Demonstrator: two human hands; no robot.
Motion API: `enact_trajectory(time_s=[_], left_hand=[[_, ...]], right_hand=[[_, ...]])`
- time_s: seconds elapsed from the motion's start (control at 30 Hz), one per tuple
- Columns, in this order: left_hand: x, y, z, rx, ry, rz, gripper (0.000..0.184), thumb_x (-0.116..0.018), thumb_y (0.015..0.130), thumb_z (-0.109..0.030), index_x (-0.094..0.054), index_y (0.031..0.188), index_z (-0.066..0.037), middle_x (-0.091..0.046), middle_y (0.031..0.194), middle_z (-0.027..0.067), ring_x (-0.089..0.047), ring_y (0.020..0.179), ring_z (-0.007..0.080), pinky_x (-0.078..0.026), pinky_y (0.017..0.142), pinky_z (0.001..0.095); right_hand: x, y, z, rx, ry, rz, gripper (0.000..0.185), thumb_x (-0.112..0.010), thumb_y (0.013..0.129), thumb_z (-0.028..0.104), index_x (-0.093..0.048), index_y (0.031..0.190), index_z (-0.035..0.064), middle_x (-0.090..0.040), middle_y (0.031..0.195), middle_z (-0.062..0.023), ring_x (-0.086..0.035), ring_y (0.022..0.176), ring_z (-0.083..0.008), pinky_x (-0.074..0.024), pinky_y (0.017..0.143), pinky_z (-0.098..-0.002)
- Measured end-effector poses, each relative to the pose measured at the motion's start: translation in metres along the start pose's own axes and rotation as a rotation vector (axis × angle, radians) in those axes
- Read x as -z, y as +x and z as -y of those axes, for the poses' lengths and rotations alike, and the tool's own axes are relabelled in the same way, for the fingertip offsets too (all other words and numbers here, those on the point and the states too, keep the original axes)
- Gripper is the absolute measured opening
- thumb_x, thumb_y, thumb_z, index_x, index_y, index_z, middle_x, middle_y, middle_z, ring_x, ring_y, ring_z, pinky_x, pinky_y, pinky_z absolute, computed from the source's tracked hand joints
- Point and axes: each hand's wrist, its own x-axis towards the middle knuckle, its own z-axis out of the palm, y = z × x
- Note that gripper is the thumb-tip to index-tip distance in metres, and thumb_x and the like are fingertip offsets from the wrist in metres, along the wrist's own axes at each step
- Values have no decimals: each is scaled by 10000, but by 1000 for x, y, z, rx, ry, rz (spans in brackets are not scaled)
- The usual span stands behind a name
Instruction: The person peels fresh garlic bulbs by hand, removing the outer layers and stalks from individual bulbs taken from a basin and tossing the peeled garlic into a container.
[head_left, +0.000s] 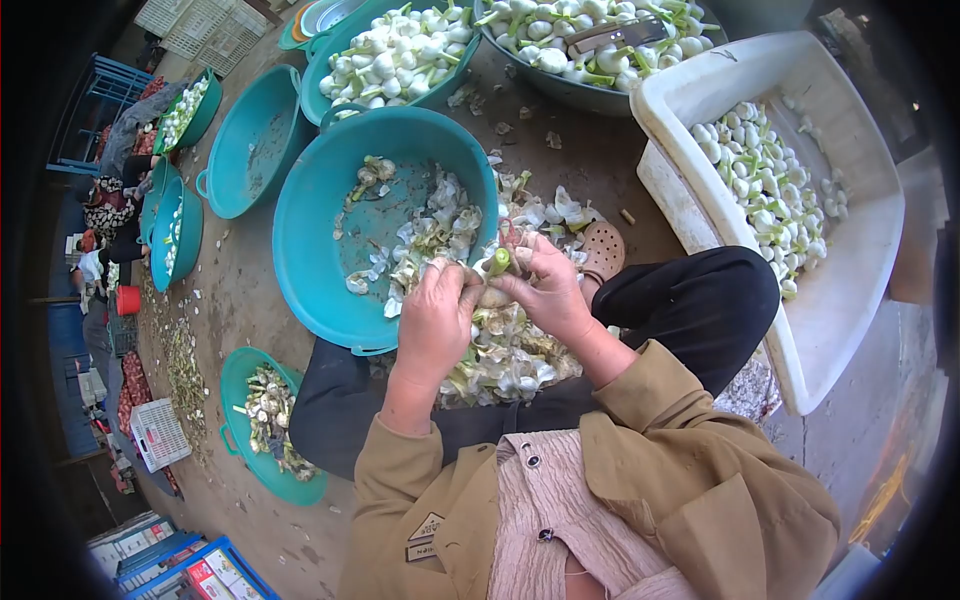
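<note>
Just past my lap, both hands meet around a garlic bulb [494,297] whose cut green stem end [497,262] points up and away. My left hand [437,312] pinches at the bulb's left side with its fingers curled in. My right hand [548,285] grips it from the right, thumb against the bulb and fingers bent near the stem. Under them a heap of papery garlic skins [500,350] covers the space between my legs. Beside my left hand stands a large teal basin [330,270] holding loose skins and a few garlic bulbs [375,170].
A white plastic tub [860,250] with peeled garlic leans at the right. Basins of white garlic [385,60] stand ahead, one with a dark brown object [615,37] on top. A small green basin [270,430] holds unpeeled garlic at the left. Other people [110,215] sit further left.
</note>
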Motion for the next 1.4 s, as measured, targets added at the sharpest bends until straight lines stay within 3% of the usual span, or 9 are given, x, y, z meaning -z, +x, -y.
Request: enact_trajectory(time_s=[0.2,0.37,0.5,0.7,0.87,0.97,1.17,1.3,1.4], left_hand=[[5,-29,2,-121,74,300,111,-583,798,-100,-517,850,-27,-531,832,137,-557,741,331,-445,622,412],[10,-59,47,155,472,485,203,-638,775,-204,-560,734,-22,-573,830,156,-582,725,317,-460,593,412],[12,-29,12,165,10,-24,115,-681,731,-89,-591,727,-17,-574,799,97,-572,658,209,-440,531,305],[0,-12,6,-11,-157,-61,124,-676,723,-24,-586,808,-27,-589,873,96,-594,688,250,-475,585,329],[-3,-16,9,-86,29,135,129,-612,761,-53,-512,839,-32,-539,829,116,-560,740,324,-454,625,396],[-2,-32,17,-91,103,246,144,-590,778,-79,-479,859,-40,-518,848,121,-555,759,335,-444,625,425],[21,-47,98,241,540,302,167,-603,794,-109,-518,920,-40,-542,833,144,-567,743,342,-451,627,413],[17,-5,89,362,289,274,262,-661,768,-136,-580,996,-38,-604,825,126,-597,735,294,-461,610,365],[-2,25,60,83,-236,6,153,-646,787,-115,-603,875,2,-605,722,89,-586,619,202,-452,562,304]], right_hand=[[-2,3,-17,-731,564,-219,247,-634,851,221,-600,895,-19,-596,821,-41,-509,646,-71,-427,581,-227],[10,11,-21,-694,371,-246,384,-665,823,327,-579,889,-42,-602,733,-46,-517,621,-89,-425,557,-258],[0,8,-3,-578,167,-109,359,-725,757,309,-577,796,-16,-568,671,-66,-510,585,-129,-417,548,-290],[4,4,-1,-198,-92,8,332,-771,679,247,-583,812,8,-500,710,-97,-503,637,-221,-413,590,-336],[2,0,-8,-259,-126,1,339,-754,708,261,-588,833,-8,-538,700,-95,-521,619,-188,-418,576,-317],[6,6,-11,-735,209,-148,408,-638,826,355,-594,838,-51,-623,727,-76,-541,624,-103,-430,552,-273],[5,9,-31,-959,676,-447,360,-567,873,328,-617,857,-28,-612,737,-36,-529,609,-92,-418,548,-259],[11,22,-21,-787,385,-293,331,-567,868,312,-624,771,1,-620,746,-38,-525,599,-95,-416,559,-265],[2,24,-22,-632,118,-273,285,-614,829,280,-611,764,2,-593,740,-52,-530,620,-135,-416,554,-287]])
